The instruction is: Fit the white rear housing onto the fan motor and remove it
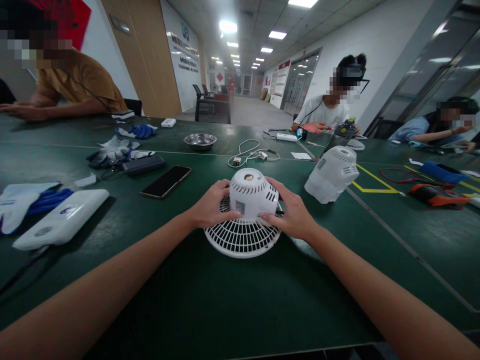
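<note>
In front of me a white fan motor housing [249, 192] sits over a white fan grille [242, 240] that lies on the green table. My left hand [212, 205] grips the housing's left side, thumb along its front lower edge. On the other side my right hand [294, 207] wraps round the housing, its thumb also at the front. The housing's top shows a round hole and a ring of slots. A small dark part pokes out beside my right fingers; I cannot make out what it is. Farther right stands another white plastic housing [332, 175].
Around the work lie a black phone [166, 181], a metal bowl [200, 141], a coiled white cable [249, 154], a white power bank [62, 217], gloves [112, 152] and an orange multimeter [437, 195]. Across the table a person [326, 110] handles tools; other people sit left and right.
</note>
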`<action>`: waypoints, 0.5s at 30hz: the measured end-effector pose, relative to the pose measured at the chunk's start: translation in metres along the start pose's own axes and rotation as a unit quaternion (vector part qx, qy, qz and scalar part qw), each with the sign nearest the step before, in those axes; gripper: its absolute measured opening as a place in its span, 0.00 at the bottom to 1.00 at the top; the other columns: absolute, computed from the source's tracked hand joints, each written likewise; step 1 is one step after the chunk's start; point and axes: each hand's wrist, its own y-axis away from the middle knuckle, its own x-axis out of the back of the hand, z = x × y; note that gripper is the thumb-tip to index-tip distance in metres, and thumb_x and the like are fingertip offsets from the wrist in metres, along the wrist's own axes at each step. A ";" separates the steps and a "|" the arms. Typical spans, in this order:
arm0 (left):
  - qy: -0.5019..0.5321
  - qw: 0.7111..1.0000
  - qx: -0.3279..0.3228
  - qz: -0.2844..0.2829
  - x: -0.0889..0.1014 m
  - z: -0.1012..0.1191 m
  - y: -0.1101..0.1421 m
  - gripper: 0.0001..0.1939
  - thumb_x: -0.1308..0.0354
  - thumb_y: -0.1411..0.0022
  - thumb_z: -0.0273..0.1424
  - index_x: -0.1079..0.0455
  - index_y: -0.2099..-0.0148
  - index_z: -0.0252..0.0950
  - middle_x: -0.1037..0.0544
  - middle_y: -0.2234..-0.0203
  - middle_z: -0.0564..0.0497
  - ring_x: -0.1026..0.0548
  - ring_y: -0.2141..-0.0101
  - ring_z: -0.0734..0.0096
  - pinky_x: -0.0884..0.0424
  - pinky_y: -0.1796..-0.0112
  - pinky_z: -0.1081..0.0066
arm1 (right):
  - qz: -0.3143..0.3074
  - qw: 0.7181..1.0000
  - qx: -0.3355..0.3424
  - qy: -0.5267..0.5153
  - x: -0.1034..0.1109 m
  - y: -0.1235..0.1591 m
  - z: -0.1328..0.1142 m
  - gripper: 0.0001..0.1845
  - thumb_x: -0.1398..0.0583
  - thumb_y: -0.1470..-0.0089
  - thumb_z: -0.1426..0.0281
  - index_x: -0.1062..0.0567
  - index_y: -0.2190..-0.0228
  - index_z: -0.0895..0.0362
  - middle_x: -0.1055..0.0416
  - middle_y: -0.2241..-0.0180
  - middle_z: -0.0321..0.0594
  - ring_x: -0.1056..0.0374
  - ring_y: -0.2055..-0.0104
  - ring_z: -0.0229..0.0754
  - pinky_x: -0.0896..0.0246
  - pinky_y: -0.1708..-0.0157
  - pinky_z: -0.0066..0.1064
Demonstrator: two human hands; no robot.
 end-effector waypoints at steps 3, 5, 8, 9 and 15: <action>0.006 1.000 0.010 0.003 -0.001 -0.001 0.000 0.32 0.34 0.43 0.50 0.28 0.41 0.39 0.30 0.42 0.39 0.34 0.43 0.43 0.38 0.42 0.43 | 0.007 1.000 0.005 -0.006 0.000 0.000 -0.002 0.46 0.32 0.48 0.56 0.43 0.33 0.46 0.36 0.35 0.47 0.35 0.37 0.60 0.38 0.41 0.62; 0.005 1.000 0.013 0.005 -0.002 -0.001 0.000 0.32 0.33 0.44 0.50 0.28 0.41 0.40 0.30 0.42 0.39 0.34 0.42 0.42 0.39 0.41 0.43 | 0.018 1.000 0.008 -0.008 -0.001 0.000 -0.004 0.46 0.32 0.48 0.56 0.42 0.33 0.45 0.35 0.36 0.46 0.35 0.38 0.59 0.38 0.40 0.62; -0.001 1.000 0.011 0.007 -0.003 0.001 -0.001 0.34 0.33 0.43 0.51 0.29 0.40 0.40 0.31 0.41 0.39 0.34 0.42 0.42 0.39 0.41 0.42 | 0.029 1.000 -0.001 0.000 -0.003 0.000 -0.006 0.45 0.31 0.49 0.57 0.41 0.34 0.47 0.34 0.36 0.47 0.35 0.38 0.59 0.39 0.39 0.61; -0.004 1.000 0.012 0.006 -0.003 0.002 -0.001 0.34 0.34 0.43 0.51 0.29 0.39 0.40 0.31 0.41 0.39 0.34 0.42 0.43 0.39 0.41 0.43 | 0.030 1.000 -0.006 0.001 -0.004 0.001 -0.006 0.45 0.31 0.49 0.57 0.40 0.34 0.48 0.34 0.37 0.47 0.34 0.39 0.59 0.38 0.40 0.60; -0.002 1.000 0.028 -0.001 -0.001 0.009 -0.003 0.34 0.35 0.42 0.51 0.29 0.39 0.39 0.30 0.41 0.38 0.33 0.43 0.44 0.39 0.41 0.44 | 0.031 0.999 -0.026 -0.004 -0.004 0.002 -0.007 0.43 0.31 0.49 0.58 0.40 0.36 0.47 0.31 0.40 0.46 0.31 0.43 0.58 0.35 0.43 0.58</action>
